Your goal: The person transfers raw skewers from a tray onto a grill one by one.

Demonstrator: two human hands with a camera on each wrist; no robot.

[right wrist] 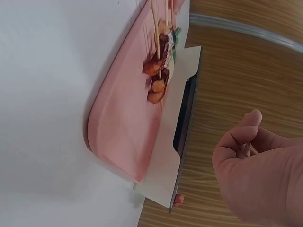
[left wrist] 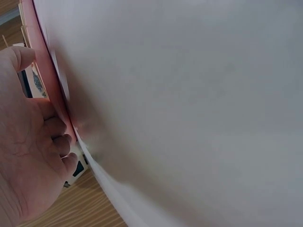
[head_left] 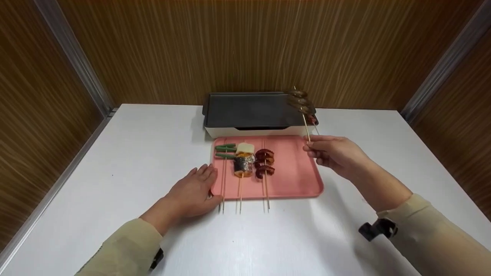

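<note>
My right hand point(head_left: 335, 155) pinches the lower stick of a skewer point(head_left: 298, 100) threaded with dark brown pieces, raised over the right end of a black-topped grill point(head_left: 245, 109). The right wrist view shows the curled fingers of that hand point(right wrist: 255, 165), with only a bit of stick visible. My left hand point(head_left: 195, 189) rests at the left edge of a pink tray point(head_left: 293, 168), fingers fairly straight and thumb by the front corner. On the tray lie octopus-like skewers point(head_left: 264, 163), a skewer with a dark-wrapped roll point(head_left: 244, 165) and green vegetable skewers point(head_left: 226, 149).
A skewer with a red piece point(head_left: 312, 119) lies at the grill's right end, its stick pointing forward. Several sticks overhang the tray's front rim. The white table point(head_left: 153, 134) is bounded by wood-grain panels point(head_left: 245, 50) behind and at both sides.
</note>
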